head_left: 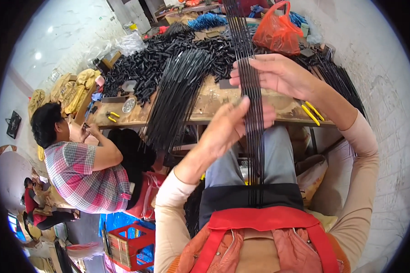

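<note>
A long bundle of thin black rods stands nearly upright before me, its lower end at my lap and its upper end above the bench. My left hand is closed round it lower down, thumb in front and fingers behind. Higher up, my right hand grips the same bundle from the right, some fingers passing behind the rods. On the bench to the left lies a large sheaf of similar black rods, its near ends jutting over the edge.
The wooden bench carries a heap of short black pieces, yellow-handled pliers, a second yellow-handled tool, an orange plastic bag and more rods at right. A co-worker in a checked shirt sits at left, near a red stool.
</note>
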Available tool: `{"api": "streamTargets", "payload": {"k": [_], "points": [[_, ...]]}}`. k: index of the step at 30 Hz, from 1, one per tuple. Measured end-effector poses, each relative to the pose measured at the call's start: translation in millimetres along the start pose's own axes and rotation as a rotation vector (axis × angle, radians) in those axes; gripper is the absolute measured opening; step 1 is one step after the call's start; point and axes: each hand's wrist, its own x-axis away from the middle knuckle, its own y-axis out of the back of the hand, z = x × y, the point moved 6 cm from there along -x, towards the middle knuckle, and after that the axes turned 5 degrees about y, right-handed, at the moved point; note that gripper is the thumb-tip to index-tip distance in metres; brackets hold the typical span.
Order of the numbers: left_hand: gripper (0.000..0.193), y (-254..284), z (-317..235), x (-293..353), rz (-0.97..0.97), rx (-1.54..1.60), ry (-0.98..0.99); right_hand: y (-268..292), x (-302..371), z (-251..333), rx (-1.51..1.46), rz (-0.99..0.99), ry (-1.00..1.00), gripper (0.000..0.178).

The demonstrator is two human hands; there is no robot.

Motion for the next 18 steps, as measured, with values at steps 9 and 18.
{"api": "streamTargets", "payload": {"k": [9, 18], "points": [[0.044, 11, -8, -30, 0.168, -0.175, -0.169, 13, 9, 10, 0.309, -0.168, 0.204, 0.034], [0.064, 119, 56, -130, 0.014, 0.297, 0.238, 31, 54, -156, 0.696, -0.079, 0.035, 0.020]]}}
